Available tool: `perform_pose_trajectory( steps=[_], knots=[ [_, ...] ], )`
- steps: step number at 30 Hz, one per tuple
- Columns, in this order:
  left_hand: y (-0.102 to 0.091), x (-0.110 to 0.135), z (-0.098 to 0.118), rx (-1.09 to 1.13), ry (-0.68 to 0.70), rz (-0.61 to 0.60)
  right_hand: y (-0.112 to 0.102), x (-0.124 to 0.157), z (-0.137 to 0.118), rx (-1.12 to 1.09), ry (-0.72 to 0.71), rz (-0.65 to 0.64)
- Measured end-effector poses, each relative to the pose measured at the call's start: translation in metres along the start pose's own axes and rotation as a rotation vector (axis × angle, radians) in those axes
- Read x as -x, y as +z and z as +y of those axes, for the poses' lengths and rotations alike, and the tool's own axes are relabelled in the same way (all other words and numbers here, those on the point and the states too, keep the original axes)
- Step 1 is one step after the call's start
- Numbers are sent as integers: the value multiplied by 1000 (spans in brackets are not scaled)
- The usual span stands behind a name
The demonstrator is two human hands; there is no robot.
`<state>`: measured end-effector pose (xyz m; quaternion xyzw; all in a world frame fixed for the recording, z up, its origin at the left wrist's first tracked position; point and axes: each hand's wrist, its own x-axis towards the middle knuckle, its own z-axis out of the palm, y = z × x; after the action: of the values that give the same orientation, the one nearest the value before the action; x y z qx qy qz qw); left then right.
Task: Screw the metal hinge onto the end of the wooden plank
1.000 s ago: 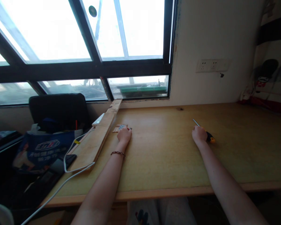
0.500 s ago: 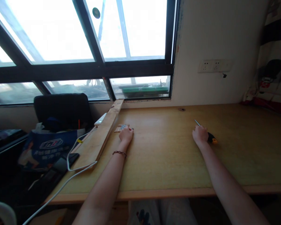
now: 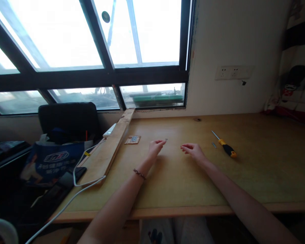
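My left hand is held over the table, its fingers pinched on a small metal screw whose end sticks out past the fingertips. Facing it, my right hand has thumb and forefinger pressed together; whatever lies between them is too small to name. To the right rests a screwdriver with a yellow and black handle, its shaft pointing away from me. A few loose screws lie beside it. Left of my left hand is a small wooden board with metal pieces on top.
A long wooden plank runs along the left side of the table, with a white cable looped over it. Beyond stand a black chair and a blue bag. The window and a wall socket are behind.
My left hand has moved right, away from the small board. My right hand has shifted left off the screwdriver, uncovering it and the loose screws. Both hands are now closer together.
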<state>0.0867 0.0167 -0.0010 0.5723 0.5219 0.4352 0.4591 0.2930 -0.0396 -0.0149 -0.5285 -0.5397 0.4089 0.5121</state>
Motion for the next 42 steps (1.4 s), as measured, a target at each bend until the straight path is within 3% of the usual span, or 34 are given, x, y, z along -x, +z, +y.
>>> perform_pose_trajectory(
  steps=[2, 5, 11, 20, 27, 33, 39, 42],
  knots=[
    [23, 23, 11, 137, -8, -111, 17, 11, -6, -250, 28, -81],
    [43, 48, 21, 204, 44, -149, 28, 22, -12, -508, 70, -137],
    [46, 57, 22, 149, 108, -109, 27, 23, -13, -696, 204, -69],
    [44, 60, 25, 114, 52, -233, 23, 22, -18, -636, 259, 15],
    [46, 61, 21, 82, 117, -269, 19, 20, -18, -569, 273, 54],
    [49, 59, 13, 29, 159, -246, 20, 21, -20, -479, 249, 40],
    [49, 59, 4, -189, 272, -85, 23, 23, -17, -326, 135, 79],
    [49, 61, 3, -274, 327, -67, 25, 24, -16, -239, 69, 74]
  ],
)
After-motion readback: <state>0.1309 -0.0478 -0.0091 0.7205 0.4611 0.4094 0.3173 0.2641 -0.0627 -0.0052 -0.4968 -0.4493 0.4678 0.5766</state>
